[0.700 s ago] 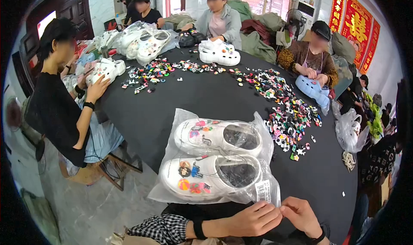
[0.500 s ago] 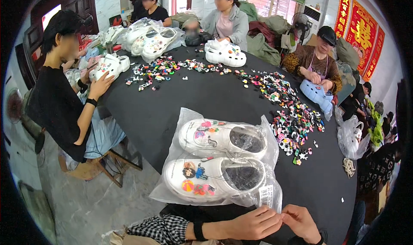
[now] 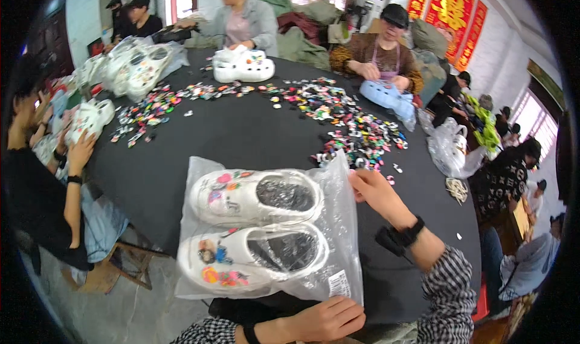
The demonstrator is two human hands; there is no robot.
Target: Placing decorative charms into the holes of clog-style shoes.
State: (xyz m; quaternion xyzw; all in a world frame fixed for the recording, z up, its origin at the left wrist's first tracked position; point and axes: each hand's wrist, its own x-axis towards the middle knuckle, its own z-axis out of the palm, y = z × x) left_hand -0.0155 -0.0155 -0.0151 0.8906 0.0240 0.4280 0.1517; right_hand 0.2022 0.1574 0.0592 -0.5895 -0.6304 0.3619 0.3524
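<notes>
A pair of white clogs (image 3: 289,229) decorated with colorful shoe charms lies side by side inside a clear plastic bag (image 3: 344,223) with a barcode label (image 3: 339,282). My left hand (image 3: 326,320) is closed on the bag's near right corner, just below the label. At the far right corner of the same bag, my right hand (image 3: 377,193) pinches the edge between thumb and fingers. The bag's right side stretches fairly flat between the two hands. Some of my left fingertips are hidden.
A long pile of shoe charms (image 3: 362,132) curves across the black table (image 3: 241,132). Co-workers sit around it, one handling a blue clog (image 3: 386,96). Other white clogs (image 3: 244,64) and bagged clogs (image 3: 139,69) stand at the back. A cord bundle (image 3: 457,189) lies at right.
My right hand has moved from beside my left hand to the bag's far right corner. The bag's right side is now spread flatter. The whole view has shifted to the right.
</notes>
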